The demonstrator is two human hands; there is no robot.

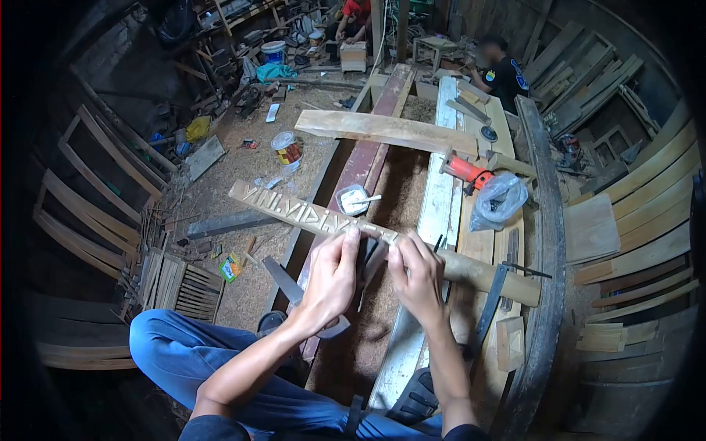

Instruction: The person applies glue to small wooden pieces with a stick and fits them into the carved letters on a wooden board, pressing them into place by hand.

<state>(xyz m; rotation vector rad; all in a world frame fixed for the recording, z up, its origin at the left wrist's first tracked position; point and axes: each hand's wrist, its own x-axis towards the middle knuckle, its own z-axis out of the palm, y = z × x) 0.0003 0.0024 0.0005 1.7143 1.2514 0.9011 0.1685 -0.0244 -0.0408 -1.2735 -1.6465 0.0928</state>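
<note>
A long wooden board with letters standing out on its face reaches from the left into my hands. The letters "VINI.VIDI.VI" can be read, and the rest is covered by fingers. My left hand is closed on the board, its thumb lying along the lettered side. At the board's right end my right hand has its thumb and fingers pinched together; what sits between them I cannot tell. Just beyond the board stands a small tub of white paste with a stick in it. A saw blade lies below my left wrist.
A red power tool and a clear plastic bag rest on the planks at right. A pale plank crosses the bench beams. A black metal square lies near my right side. Two people work at the back.
</note>
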